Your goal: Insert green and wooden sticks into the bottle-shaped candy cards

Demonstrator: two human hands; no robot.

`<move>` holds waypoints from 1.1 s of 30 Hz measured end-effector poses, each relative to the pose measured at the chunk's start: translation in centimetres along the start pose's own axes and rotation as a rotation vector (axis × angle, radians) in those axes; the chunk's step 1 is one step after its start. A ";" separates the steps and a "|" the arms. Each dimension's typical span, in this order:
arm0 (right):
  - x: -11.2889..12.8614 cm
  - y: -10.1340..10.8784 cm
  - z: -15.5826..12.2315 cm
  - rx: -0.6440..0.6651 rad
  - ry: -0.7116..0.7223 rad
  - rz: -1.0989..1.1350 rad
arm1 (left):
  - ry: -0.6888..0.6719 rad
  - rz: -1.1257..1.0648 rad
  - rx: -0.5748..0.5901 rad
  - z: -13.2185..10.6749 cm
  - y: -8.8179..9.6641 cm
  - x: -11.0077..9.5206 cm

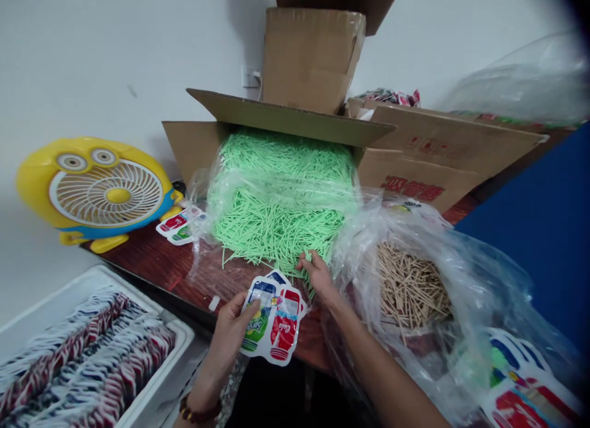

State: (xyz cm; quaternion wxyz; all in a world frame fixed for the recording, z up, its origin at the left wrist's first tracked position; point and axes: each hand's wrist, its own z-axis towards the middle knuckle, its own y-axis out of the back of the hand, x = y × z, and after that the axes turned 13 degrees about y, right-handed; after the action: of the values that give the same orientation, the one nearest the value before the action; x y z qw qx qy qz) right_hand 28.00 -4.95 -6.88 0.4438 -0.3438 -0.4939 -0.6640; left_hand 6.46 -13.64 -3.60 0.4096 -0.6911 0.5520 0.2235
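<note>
Printed packets [283,329], at least two overlapping, are at the lower centre of the frame, pinched between thumb and fingers of the left hand [233,326]. The right hand [318,274], fingertips pressed together, appears to pinch green sticks [276,225] at the heap's near edge, centre. Work is judged part-done: the white tub [183,334], lower left, carries long rows of edge-on pieces [78,360], whereas the open carton [304,118], centre, is amply stocked. Tan sticks [410,286], right of centre, are untouched by either hand.
</note>
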 end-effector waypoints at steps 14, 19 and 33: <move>2.0 2.3 2.0 0.298 0.163 -0.384 | 0.026 -0.013 -0.011 -1.1 1.0 0.1; 2.2 1.9 -0.6 0.507 0.200 -0.583 | 0.014 -0.029 0.002 -1.2 1.4 0.5; 0.2 1.9 2.6 0.146 0.022 -0.060 | 0.011 -0.052 -0.024 -1.7 1.5 0.3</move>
State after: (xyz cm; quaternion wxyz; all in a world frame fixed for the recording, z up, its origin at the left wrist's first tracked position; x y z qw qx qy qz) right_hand 29.74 -2.72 -5.26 0.4529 -0.2882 -0.5464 -0.6429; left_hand 4.90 -15.25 -3.35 0.4037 -0.7113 0.5334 0.2157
